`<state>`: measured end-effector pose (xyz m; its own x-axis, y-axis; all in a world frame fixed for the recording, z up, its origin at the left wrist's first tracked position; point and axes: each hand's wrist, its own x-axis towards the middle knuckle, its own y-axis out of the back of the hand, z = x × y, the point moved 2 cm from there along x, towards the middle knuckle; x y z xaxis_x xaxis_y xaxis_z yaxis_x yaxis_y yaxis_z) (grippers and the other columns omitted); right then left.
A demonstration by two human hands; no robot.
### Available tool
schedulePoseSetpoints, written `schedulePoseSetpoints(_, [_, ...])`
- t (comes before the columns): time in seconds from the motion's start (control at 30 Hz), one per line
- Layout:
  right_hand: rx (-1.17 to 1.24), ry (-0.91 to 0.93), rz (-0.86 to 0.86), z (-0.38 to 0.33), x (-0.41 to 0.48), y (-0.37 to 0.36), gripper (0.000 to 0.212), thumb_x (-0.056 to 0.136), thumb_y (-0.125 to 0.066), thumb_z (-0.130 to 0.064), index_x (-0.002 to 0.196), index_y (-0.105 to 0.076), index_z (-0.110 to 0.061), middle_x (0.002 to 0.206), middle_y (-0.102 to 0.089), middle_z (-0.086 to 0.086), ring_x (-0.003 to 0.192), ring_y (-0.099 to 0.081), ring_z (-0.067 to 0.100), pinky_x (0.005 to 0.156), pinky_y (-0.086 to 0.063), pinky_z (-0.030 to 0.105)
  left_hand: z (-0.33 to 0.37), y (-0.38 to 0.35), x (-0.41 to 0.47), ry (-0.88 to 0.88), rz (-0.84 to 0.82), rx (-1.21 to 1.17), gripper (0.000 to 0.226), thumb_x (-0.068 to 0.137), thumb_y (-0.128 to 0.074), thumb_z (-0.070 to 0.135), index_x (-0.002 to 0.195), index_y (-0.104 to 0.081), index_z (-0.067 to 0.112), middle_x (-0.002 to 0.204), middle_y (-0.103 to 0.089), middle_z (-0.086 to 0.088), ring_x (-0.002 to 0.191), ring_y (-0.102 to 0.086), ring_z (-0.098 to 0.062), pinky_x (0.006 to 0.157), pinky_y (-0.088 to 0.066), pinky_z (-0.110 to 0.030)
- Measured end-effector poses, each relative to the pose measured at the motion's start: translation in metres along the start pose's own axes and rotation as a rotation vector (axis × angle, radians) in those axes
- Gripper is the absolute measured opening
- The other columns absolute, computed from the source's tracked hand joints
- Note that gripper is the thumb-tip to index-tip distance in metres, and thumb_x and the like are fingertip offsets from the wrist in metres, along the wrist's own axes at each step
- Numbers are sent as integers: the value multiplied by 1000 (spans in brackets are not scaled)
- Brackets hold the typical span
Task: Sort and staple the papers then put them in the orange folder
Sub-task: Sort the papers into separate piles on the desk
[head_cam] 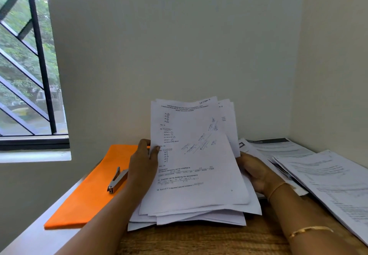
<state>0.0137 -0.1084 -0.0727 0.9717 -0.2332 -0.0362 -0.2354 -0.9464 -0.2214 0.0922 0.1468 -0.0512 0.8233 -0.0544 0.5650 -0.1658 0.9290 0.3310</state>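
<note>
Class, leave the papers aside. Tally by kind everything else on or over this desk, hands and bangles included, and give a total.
orange folder: 1
stapler: 1
hands: 2, the left hand and right hand, both holding the papers
gold bangles: 2, both on the right arm
Total: 6

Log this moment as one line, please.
step: sorting | left hand: pinches sheets at left edge | right hand: holds sheets at right side | sheets: tilted up over pile | stapler: lying on folder
</note>
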Motion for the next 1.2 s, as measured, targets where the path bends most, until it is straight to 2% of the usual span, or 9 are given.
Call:
schedulePoseSetpoints(0.17, [-24, -17, -27, 0, -2, -4, 35, 91, -56, -21, 122, -60, -5, 113, -65, 21, 90, -64, 31, 80, -54, 41, 3, -2, -1, 0, 0, 10, 15, 97, -49, 23, 109, -47, 15, 96, -57, 5, 67, -51, 4, 45, -38, -7])
schedulePoseSetpoints(0.3, [71, -15, 9, -4, -4, -8, 38, 95, -47, -38, 112, -66, -9, 97, -72, 15, 78, -69, 27, 68, -56, 35, 4, -2, -1, -19, 37, 25, 25, 95, -52, 18, 118, -49, 7, 104, -53, 3, 75, -49, -3, 49, -36, -5])
schedulePoseSetpoints(0.4, [179, -18, -15, -8, -1, -6, 57, 93, -38, -57, 113, -66, -12, 110, -69, 16, 98, -66, 31, 85, -51, 41, 5, -3, -2, -34, 45, 25, 26, 95, -53, 17, 118, -49, 6, 105, -52, 1, 74, -48, -3, 50, -38, -4])
schedulePoseSetpoints(0.53, [28, -22, -30, -4, -1, -8, 35, 92, -53, -16, 125, -57, -3, 119, -63, 22, 110, -59, 40, 97, -45, 52, 3, -6, -1, 9, 17, -55, 25, 93, -57, 18, 116, -49, 13, 104, -53, 4, 80, -56, -8, 55, -38, -9])
schedulePoseSetpoints(0.63, [20, 92, 215, -6, 8, 4, 35, 90, -50, 3, 124, -54, -1, 115, -63, 20, 93, -62, 36, 78, -52, 44, -2, -7, 4, 48, 15, -144, 21, 93, -56, 21, 112, -48, 19, 101, -64, -1, 93, -63, -23, 60, -44, -23])
schedulePoseSetpoints(0.7, [166, 175, 400, -8, 13, 20, 36, 90, -50, 2, 125, -54, -6, 112, -62, 17, 82, -61, 29, 69, -50, 37, -4, -8, 5, 75, -18, -100, 26, 95, -53, 20, 120, -46, 16, 108, -65, -6, 99, -63, -26, 66, -46, -27])
schedulePoseSetpoints(0.83, [416, 164, 632, -3, 18, 53, 29, 92, -51, -3, 120, -58, -6, 116, -59, 13, 78, -56, 23, 78, -49, 43, -7, -12, -2, 103, -217, 235, 46, 93, -57, 24, 134, -38, 17, 135, -50, -7, 120, -51, -23, 92, -44, -34])
schedulePoseSetpoints(1.03, [469, 148, 686, 1, 18, 57, 17, 90, -51, -2, 104, -59, -7, 121, -58, 13, 99, -56, 29, 95, -46, 54, -8, -15, -8, 93, -435, 503, 62, 88, -63, 33, 140, -31, 23, 143, -39, -5, 125, -44, -19, 98, -39, -29])
schedulePoseSetpoints(1.2, [474, 152, 673, 0, 17, 53, 11, 91, -49, -5, 82, -52, -11, 134, -52, 18, 88, -57, 26, 100, -43, 52, -7, -14, -8, 89, -413, 517, 66, 85, -68, 31, 139, -32, 23, 144, -39, -5, 125, -45, -19, 96, -40, -28])
